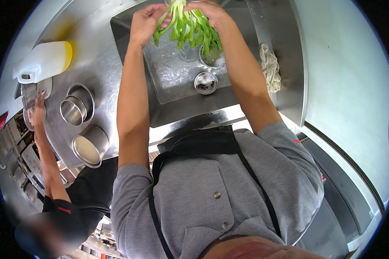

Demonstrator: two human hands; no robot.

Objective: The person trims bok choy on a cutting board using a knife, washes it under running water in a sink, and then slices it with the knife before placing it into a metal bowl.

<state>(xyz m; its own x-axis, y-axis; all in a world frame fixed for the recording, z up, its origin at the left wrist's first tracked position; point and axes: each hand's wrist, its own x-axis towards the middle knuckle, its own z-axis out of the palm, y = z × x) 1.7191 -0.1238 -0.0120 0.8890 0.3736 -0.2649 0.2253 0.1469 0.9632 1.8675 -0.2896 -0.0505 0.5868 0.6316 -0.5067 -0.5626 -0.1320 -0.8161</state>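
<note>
A bunch of leafy greens that looks like bok choy point(183, 28) hangs, leaves down, above the far part of the metal sink point(173, 84). Its pale stem ends are at the top edge of the head view. My right hand point(211, 13) grips the bunch near the stems. On the other side, my left hand point(150, 20) has its fingers closed on an outer stalk. Below the leaves, a round metal container point(211, 57) stands in the sink, partly hidden by them. A small round container point(205, 83) with dark bits inside sits nearer to me.
On the left counter stand nested metal pots point(77, 105), a pot of pale liquid point(90, 149) and a white jug with yellow point(47, 61). A co-worker's hand point(36, 113) is at the counter's left edge. A crumpled cloth point(269, 69) lies on the sink's right ledge.
</note>
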